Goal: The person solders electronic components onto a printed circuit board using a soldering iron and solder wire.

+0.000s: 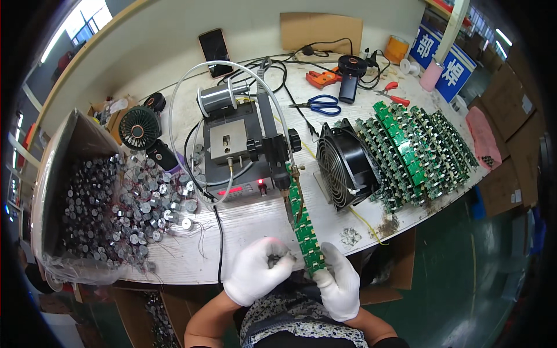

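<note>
My left hand (255,274), in a white glove, is curled closed near the table's front edge. A small grey metal piece shows between its fingers, apparently one of the little round motors (164,189) heaped at the left. My right hand (340,285), also gloved in white, grips the near end of a long green circuit board strip (306,235). That strip runs away from me under the tip of a soldering iron (282,180) clamped in a stand. Its far end is partly hidden by the iron and stand.
A plastic-lined box (58,255) of motors stands at left. Behind the strip are a solder feeder (228,139) and solder spool (216,100). A black fan (346,165) and stacked circuit boards (409,153) stand right. Blue scissors (324,105) and a phone (214,52) lie farther back.
</note>
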Demonstrator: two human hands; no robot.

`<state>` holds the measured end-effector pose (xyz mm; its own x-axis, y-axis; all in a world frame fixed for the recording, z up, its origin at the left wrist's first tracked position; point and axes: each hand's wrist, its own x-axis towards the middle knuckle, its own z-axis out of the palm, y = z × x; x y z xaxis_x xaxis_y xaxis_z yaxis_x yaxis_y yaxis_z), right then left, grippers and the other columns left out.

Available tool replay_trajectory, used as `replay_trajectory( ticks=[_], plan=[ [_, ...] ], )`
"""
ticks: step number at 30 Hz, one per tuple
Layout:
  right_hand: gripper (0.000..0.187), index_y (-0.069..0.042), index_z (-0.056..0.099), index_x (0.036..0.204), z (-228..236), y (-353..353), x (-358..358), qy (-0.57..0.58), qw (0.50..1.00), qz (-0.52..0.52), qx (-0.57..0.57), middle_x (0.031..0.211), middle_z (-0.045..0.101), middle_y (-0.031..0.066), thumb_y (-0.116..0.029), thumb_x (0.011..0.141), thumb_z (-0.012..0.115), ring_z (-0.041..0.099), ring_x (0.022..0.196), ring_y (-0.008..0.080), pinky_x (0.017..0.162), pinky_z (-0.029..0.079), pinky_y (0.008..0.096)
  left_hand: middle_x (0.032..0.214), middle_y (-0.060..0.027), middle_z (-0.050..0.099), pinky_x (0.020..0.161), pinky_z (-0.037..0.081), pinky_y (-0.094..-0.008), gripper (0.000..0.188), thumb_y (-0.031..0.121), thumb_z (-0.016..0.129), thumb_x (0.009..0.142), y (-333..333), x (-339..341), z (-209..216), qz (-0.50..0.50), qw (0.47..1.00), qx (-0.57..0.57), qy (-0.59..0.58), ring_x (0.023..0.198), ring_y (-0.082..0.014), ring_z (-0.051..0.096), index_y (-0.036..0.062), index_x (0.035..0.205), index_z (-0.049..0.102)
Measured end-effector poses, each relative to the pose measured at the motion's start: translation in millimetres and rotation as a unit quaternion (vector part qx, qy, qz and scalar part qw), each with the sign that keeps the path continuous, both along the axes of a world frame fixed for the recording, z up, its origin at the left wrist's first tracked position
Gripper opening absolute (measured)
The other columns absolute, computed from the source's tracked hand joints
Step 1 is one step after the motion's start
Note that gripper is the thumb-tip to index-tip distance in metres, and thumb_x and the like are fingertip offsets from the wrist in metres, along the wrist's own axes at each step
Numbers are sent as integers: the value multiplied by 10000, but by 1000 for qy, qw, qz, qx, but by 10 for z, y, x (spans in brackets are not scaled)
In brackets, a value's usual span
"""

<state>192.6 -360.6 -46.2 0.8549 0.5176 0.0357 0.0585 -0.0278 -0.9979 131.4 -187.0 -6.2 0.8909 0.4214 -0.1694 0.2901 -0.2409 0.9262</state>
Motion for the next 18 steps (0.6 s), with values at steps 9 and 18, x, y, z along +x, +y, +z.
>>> replay_trajectory(
  ticks=[9, 18],
  plan=[
    [435, 67, 472, 1325, -19, -117, 36, -33, 996, 60, -63, 1141, 617, 178, -12, 908, 568, 647, 963, 227, 867, 509, 322, 786, -110, 612, 670, 491, -327, 125, 114, 652, 802, 147, 67, -37, -38, 998, 38, -21, 712, -224, 601, 0, 823, 605],
    [487, 51, 481, 1346, 66, 204, 198, -30, 999, 21, -36, 1185, 625, 192, 27, 872, 592, 647, 1011, 225, 890, 499, 315, 824, -96, 645, 702, 500, -291, 155, 105, 635, 820, 132, 91, -99, -10, 997, -73, -13, 762, -149, 611, -32, 887, 608]
  ],
)
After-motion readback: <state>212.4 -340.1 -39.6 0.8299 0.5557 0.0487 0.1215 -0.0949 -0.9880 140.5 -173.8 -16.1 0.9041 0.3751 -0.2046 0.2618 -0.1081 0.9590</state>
